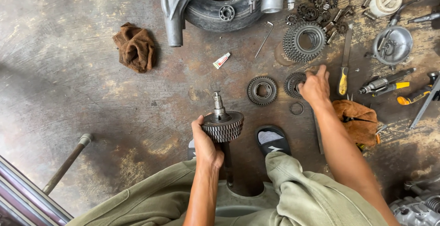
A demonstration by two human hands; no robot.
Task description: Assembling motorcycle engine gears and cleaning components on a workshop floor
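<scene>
Head view: left hand (207, 149) was clenched around a gear shaft (222, 129), held upright over the floor (91, 93) between the knees, stacked gears at its top. Right hand (314, 87) reached forward, fingers resting on a small gear (293, 84) lying flat on the floor; couldn't tell if it was gripped. Another loose gear (262, 90) lay just left of it, a thin ring (296, 108) near the wrist. Brown rag (135, 47) sat well apart, far left.
</scene>
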